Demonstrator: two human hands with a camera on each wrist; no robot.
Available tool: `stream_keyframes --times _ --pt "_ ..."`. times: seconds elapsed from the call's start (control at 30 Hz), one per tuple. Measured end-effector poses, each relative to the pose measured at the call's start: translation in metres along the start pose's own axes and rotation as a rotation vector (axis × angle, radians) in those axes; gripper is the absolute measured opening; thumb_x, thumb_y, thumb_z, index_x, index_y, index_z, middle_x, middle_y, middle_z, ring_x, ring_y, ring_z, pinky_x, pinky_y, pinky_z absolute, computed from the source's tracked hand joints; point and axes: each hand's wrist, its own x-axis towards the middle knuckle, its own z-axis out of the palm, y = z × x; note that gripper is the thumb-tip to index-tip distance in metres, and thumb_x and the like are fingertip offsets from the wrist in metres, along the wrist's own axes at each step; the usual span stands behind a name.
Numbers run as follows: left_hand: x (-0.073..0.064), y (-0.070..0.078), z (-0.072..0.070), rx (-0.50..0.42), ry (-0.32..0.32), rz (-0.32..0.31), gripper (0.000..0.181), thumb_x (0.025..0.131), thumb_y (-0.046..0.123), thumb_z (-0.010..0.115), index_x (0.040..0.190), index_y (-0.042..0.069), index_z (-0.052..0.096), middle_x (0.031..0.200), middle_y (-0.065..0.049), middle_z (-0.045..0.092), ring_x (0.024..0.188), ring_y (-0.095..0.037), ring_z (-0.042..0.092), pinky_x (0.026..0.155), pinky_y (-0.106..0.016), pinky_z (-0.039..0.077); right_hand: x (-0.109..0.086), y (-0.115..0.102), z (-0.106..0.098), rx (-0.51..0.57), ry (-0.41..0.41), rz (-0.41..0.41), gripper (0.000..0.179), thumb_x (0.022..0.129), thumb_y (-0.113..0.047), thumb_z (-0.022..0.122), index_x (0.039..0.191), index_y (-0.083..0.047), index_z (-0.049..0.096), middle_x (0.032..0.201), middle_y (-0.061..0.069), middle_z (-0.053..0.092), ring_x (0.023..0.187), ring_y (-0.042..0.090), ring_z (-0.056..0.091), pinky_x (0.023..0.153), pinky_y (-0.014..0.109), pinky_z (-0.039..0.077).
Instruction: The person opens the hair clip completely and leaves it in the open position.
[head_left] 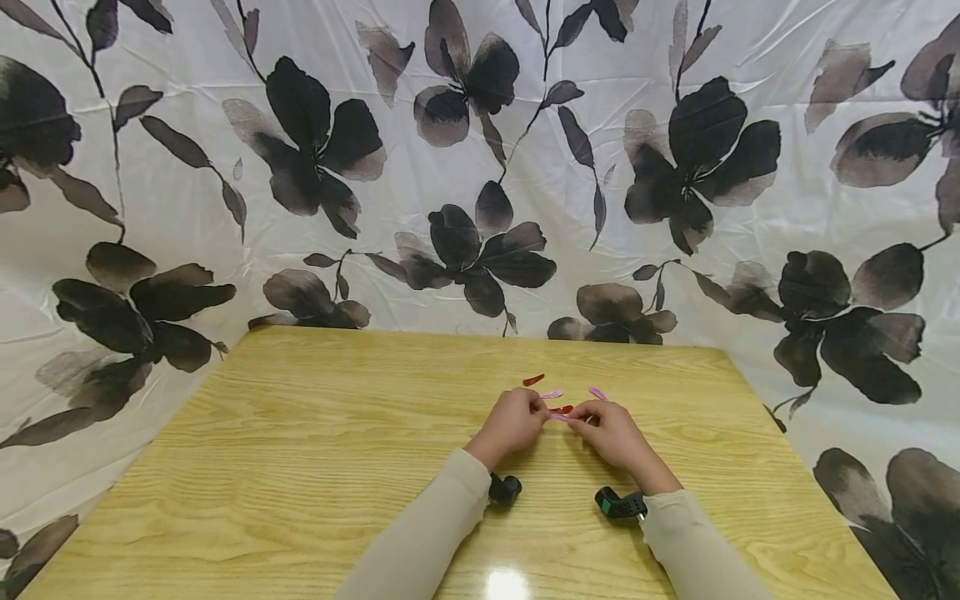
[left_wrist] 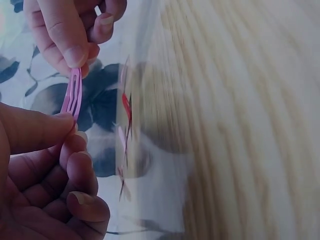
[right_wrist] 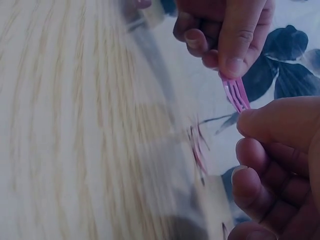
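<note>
A pink snap hair clip (left_wrist: 74, 92) is stretched between both hands above the table. My left hand (head_left: 516, 423) pinches one end between thumb and fingertips. At the other end, the thumb and fingers of my right hand (head_left: 613, 435) pinch the same clip. Its slotted metal strips show in the right wrist view, where the clip (right_wrist: 236, 94) looks snapped flat or nearly so; I cannot tell which. Just behind the hands lies a red hair clip (head_left: 564, 409), partly hidden.
Farther back on the wooden table (head_left: 337, 450) lie another red clip (head_left: 533, 380), a light pink clip (head_left: 552, 394) and a pink clip (head_left: 597, 393). A flowered cloth (head_left: 570, 192) hangs behind the table. Black wrist cameras (head_left: 621, 504) sit below both hands.
</note>
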Motion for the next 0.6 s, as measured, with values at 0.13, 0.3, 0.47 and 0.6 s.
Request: stream_keyframes --times 0.13,0.3,0.47,0.6 --pt "-0.002 -0.002 -0.003 -0.01 0.014 -0.008 0.013 0.094 0.016 0.063 0.087 0.008 0.07 0.077 0.003 0.062 0.066 -0.011 0.05 0.062 -0.024 0.042 0.001 -0.004 0.002 0.027 -0.011 0.003 0.01 0.091 -0.015 0.067 0.097 -0.008 0.072 0.083 0.003 0.067 0.061 0.013 0.054 0.059 0.027 0.044" --pt "-0.005 -0.006 -0.007 -0.014 0.031 -0.018 0.013 0.094 0.017 0.063 0.086 0.009 0.07 0.076 0.003 0.061 0.066 -0.011 0.051 0.062 -0.024 0.043 0.004 -0.009 0.006 0.021 -0.022 -0.002 0.011 0.091 -0.016 0.067 0.097 -0.009 0.072 0.084 0.002 0.067 0.063 0.014 0.055 0.06 0.028 0.045" --pt "-0.007 -0.011 -0.012 -0.047 0.029 -0.021 0.014 0.094 0.02 0.065 0.087 0.01 0.071 0.078 0.003 0.063 0.069 -0.011 0.052 0.064 -0.024 0.044 0.006 -0.012 0.01 -0.006 -0.005 -0.037 0.009 0.091 -0.015 0.067 0.096 -0.009 0.073 0.085 0.001 0.067 0.065 0.012 0.054 0.061 0.027 0.045" --pt "-0.008 -0.017 -0.016 -0.045 0.032 0.003 0.013 0.093 0.021 0.066 0.086 0.012 0.072 0.081 0.005 0.065 0.072 -0.01 0.053 0.066 -0.025 0.045 0.008 -0.016 0.013 -0.016 0.0 -0.07 0.008 0.091 -0.014 0.068 0.094 -0.009 0.073 0.085 0.002 0.067 0.066 0.012 0.053 0.061 0.026 0.045"
